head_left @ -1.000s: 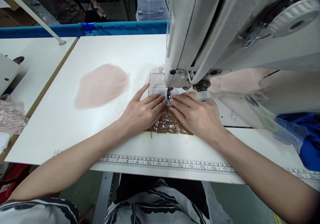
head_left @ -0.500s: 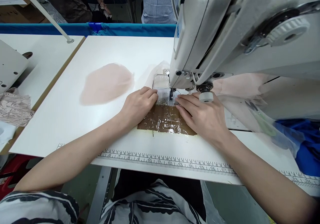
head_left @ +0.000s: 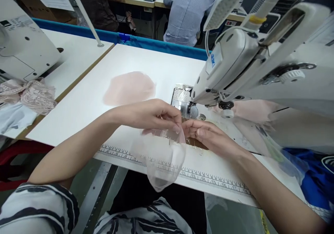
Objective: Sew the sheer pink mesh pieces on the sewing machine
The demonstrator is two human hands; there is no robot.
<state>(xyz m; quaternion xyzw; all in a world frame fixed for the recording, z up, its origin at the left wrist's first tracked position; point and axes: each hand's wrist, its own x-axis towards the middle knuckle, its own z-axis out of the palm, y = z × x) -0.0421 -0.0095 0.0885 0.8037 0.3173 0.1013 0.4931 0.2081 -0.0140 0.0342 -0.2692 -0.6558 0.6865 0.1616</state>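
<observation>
My left hand (head_left: 159,115) pinches a sheer, pale pink piece of fabric (head_left: 167,168), which hangs down over the table's front edge. Close to its fingertips is my right hand (head_left: 206,133), with the fingers stretched toward the fabric's edge and the thumb apart from them; whether they touch the cloth I cannot tell. Both hands are in front of the sewing machine's presser foot (head_left: 191,108) and metal needle plate (head_left: 180,101). Brown tape (head_left: 197,143) on the table shows partly beneath my right hand.
A pink fabric piece (head_left: 130,87) lies on the left of the white table (head_left: 86,112). More pink fabric (head_left: 253,110) rests under the machine arm, with blue cloth (head_left: 310,181) at far right. A ruler (head_left: 203,178) runs along the front edge. Two people sit beyond the blue trough (head_left: 167,46).
The sheer fabric has come out from under the presser foot toward me, in my left hand. Both hands have moved nearer the front edge and close together. The view has tilted up.
</observation>
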